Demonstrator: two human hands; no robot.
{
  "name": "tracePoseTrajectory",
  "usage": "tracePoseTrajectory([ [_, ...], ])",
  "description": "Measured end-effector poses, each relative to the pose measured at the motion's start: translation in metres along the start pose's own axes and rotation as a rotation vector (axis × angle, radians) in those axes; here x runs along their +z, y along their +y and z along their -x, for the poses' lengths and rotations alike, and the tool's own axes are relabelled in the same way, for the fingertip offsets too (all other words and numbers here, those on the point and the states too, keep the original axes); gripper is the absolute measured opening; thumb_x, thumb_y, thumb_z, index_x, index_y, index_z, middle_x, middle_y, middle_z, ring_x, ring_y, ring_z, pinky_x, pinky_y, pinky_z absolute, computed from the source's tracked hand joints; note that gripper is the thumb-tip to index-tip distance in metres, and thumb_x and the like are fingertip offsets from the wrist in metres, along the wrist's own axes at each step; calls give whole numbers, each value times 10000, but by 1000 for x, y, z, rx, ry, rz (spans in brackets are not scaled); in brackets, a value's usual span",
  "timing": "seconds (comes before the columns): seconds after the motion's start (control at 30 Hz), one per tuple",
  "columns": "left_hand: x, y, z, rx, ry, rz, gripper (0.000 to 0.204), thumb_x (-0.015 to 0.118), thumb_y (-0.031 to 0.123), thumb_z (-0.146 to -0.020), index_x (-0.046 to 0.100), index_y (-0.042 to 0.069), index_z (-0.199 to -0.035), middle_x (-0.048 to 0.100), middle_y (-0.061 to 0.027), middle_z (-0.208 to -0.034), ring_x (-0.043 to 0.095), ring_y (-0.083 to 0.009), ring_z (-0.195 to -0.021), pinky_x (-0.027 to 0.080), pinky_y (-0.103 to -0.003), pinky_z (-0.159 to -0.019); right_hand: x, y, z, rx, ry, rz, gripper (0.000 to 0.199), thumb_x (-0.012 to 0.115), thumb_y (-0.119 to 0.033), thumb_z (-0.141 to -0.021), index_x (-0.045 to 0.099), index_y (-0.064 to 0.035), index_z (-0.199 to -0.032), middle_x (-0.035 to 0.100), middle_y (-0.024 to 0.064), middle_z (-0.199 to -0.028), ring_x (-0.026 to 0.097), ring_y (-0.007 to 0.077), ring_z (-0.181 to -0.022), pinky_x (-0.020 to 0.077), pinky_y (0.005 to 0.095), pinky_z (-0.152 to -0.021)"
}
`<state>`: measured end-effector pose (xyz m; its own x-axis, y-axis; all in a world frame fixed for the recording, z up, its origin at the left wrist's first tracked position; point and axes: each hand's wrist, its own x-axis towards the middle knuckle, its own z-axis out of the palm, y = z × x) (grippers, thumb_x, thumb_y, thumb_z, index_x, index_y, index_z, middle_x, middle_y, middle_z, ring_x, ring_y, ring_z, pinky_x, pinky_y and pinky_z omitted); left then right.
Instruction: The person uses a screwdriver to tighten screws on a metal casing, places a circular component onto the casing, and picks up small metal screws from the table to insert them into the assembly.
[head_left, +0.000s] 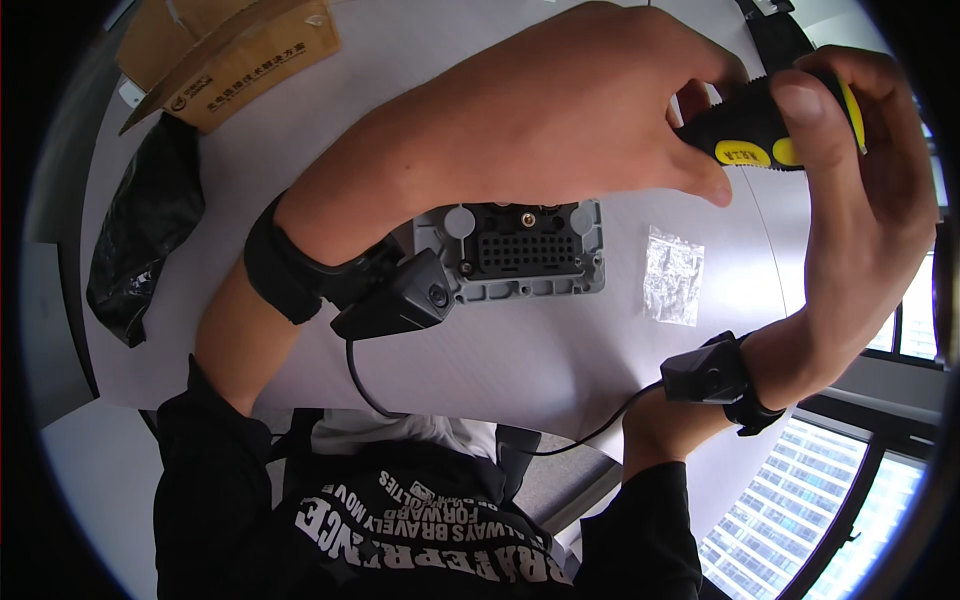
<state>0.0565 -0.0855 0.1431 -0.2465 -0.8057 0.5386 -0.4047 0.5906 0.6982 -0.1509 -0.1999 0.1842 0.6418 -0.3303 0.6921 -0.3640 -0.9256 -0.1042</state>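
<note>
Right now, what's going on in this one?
A person at a table holds a black-and-yellow tool in the right hand, off to the right. The left hand reaches across to its other end; its grip is unclear. A gray housing lies partly hidden below the left forearm, beside a clear plastic bag.

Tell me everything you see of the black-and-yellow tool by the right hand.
The black-and-yellow tool has a chunky black body, apparently plastic or rubber, with ridged edges, yellow patches on its face and a yellow strip toward its right end. It lies roughly left to right at the picture's upper right. The right hand grips its wider end, thumb across the face; the left hand is at its narrower end, contact unclear.
</note>
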Motion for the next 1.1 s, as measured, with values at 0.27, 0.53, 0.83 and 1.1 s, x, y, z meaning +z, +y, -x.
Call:
tracePoseTrajectory([
  [0.27, 0, -5, 2, 20, -28, 248, 393, 725, 131, -937, 583, -108, -1215, 714, -238, -1012, 718, -250, -929, 564, -340, -825, -17, 1, -9, -254, -289, -99, 407, 572, -231, -1007, 596, -73, -1381, 686, 149, -1256, 711, 257, -1071, 562, 383, -961],
  [0.53, 29, 16, -3, -260, 80, -658, 358, 702, 172, -963, 574, -99, -1157, 698, -281, -1027, 706, -280, -896, 542, -367, -821, -15, 14, -4, -88, -285, -148, 450, 665, -224, -976, 578, -36, -1376, 681, 166, -1234, 701, 267, -1100, 561, 395, -972],
  [0.83, -4, -23, 13, 270, 99, 80, 308, 711, 178, -950, 622, -108, -1023, 700, -216, -906, 664, -253, -772, 501, -370, -730, -29, 15, -20, -316, -309, -156, 523, 776, -326, -913, 625, -28, -1316, 677, 169, -1286, 699, 267, -1097, 564, 339, -923],
  [1.1, -7, 3, 9, -13, -1, 13, 334, 705, 197, -949, 592, -93, -1071, 671, -242, -892, 642, -290, -752, 481, -389, -718, -31, 24, -8, -179, -199, 55, 446, 726, -322, -955, 663, -31, -1286, 682, 171, -1301, 712, 273, -1086, 561, 355, -952],
])
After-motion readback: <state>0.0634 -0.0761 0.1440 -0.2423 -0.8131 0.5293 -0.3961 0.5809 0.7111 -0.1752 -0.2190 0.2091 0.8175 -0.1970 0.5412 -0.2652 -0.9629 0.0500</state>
